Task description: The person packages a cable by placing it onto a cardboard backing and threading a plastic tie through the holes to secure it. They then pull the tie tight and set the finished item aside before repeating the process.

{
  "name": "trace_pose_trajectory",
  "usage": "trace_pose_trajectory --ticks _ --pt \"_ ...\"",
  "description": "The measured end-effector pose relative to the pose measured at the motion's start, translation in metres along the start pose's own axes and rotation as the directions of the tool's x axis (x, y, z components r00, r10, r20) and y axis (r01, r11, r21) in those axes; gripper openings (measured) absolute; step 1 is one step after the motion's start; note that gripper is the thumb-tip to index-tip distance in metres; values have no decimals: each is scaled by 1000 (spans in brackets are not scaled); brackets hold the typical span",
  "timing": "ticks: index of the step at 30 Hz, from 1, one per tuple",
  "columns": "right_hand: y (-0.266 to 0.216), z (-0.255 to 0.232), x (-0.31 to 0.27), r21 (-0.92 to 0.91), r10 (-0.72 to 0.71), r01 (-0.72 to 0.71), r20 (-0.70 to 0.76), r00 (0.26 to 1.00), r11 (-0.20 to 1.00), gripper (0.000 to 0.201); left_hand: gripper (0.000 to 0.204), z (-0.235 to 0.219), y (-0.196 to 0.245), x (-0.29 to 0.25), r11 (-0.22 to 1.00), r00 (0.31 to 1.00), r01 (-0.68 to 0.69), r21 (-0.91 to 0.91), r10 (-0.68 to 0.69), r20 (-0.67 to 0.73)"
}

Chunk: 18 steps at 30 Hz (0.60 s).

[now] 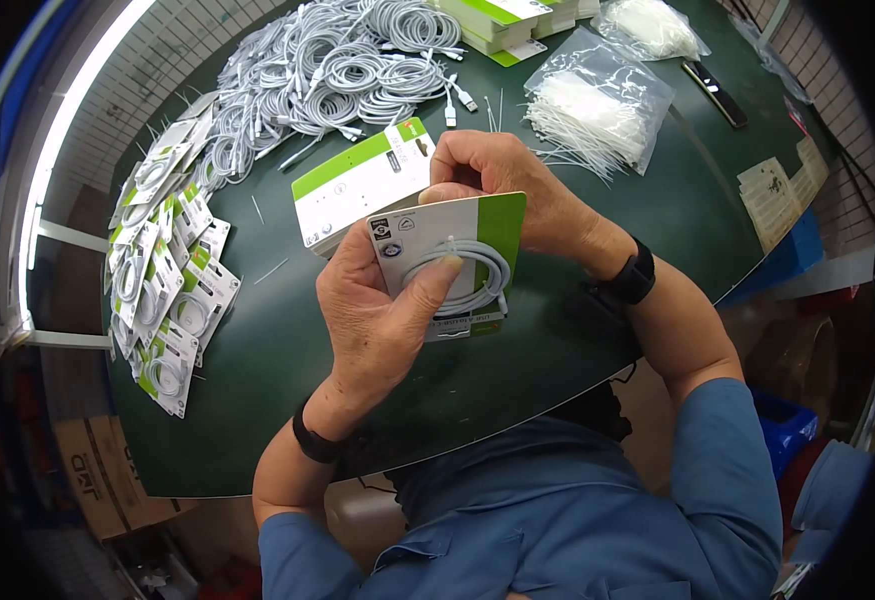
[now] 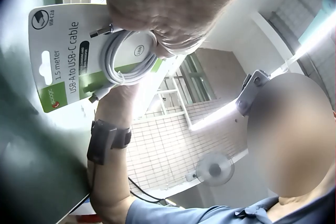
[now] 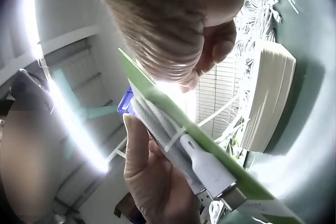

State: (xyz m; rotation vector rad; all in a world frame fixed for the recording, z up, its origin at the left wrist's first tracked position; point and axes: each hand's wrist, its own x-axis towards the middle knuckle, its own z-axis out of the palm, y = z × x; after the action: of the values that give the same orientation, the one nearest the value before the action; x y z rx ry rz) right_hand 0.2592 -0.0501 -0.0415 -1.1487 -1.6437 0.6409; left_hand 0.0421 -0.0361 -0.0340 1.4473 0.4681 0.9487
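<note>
My left hand (image 1: 369,305) grips a white and green cable card (image 1: 499,222), thumb pressed on the coiled white USB cable (image 1: 494,265) that lies on its face. A thin tie (image 3: 175,139) crosses the coil in the right wrist view. Print on the card reads USB-A to USB-C cable, 1.5 meter, in the left wrist view. Behind the card's far edge is my right hand (image 1: 517,185), its fingers bent; I cannot tell whether they pinch anything. Just beyond both hands sits a stack of blank cards (image 1: 352,190) on the green table (image 1: 557,345).
A heap of coiled white cables (image 1: 337,75) covers the back. Carded cables (image 1: 172,290) pile up at the left. Bags of white cable ties (image 1: 597,105) lie at the back right, near a dark phone (image 1: 714,93). More cards (image 1: 502,25) stand at the far edge.
</note>
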Motion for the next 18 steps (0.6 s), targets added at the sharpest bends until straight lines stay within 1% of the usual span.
trace_pose_trajectory --ticks 1,2,4,5,6,8,9,10,12,13,14,16,17,18 --pt "1 1 0 3 0 0 3 1000 1000 22 42 0 0 0 1000 1000 0 25 0 -10" --pt "3 3 2 -92 -56 53 -28 998 994 22 42 -1 0 0 1000 1000 3 25 -2 -15" --pt "8 7 1 -278 -167 141 -70 984 950 22 40 -4 0 2 995 999 22 97 -17 -48" --pt "9 11 -2 -272 -154 131 -66 986 953 22 39 -6 -1 0 991 998 39 131 -31 -63" --pt "10 13 -3 -291 -174 133 -123 977 948 20 39 -7 -3 1 991 997 44 126 -36 -65" --pt "11 9 2 -345 -239 154 -221 946 926 17 36 -9 -6 7 997 995 6 75 1 -97" --pt "11 6 3 -358 -252 167 -205 946 919 17 34 -10 -6 11 999 993 -22 47 28 -116" --pt "13 4 2 -289 -217 120 -333 918 950 15 34 -11 -6 15 998 991 -43 35 48 -127" --pt "9 0 2 -127 -118 56 -556 823 990 14 31 -14 -7 22 1000 983 -16 -21 11 -186" --pt "3 -1 3 -143 -138 72 -535 833 987 14 29 -15 -8 24 999 976 -2 -51 -9 -217" --pt "-5 -1 2 -257 -274 164 -485 831 952 16 29 -18 -9 27 998 972 -23 -64 7 -234" --pt "-19 2 -2 -450 -511 337 -351 785 827 22 27 -26 -12 29 998 966 -19 -66 1 -257" --pt "-22 6 -3 -454 -517 347 -333 788 821 22 26 -28 -13 29 998 964 -12 -67 -6 -266" --pt "-25 12 -2 -534 -564 371 -257 785 760 25 26 -29 -14 30 997 961 -21 -78 -2 -277"
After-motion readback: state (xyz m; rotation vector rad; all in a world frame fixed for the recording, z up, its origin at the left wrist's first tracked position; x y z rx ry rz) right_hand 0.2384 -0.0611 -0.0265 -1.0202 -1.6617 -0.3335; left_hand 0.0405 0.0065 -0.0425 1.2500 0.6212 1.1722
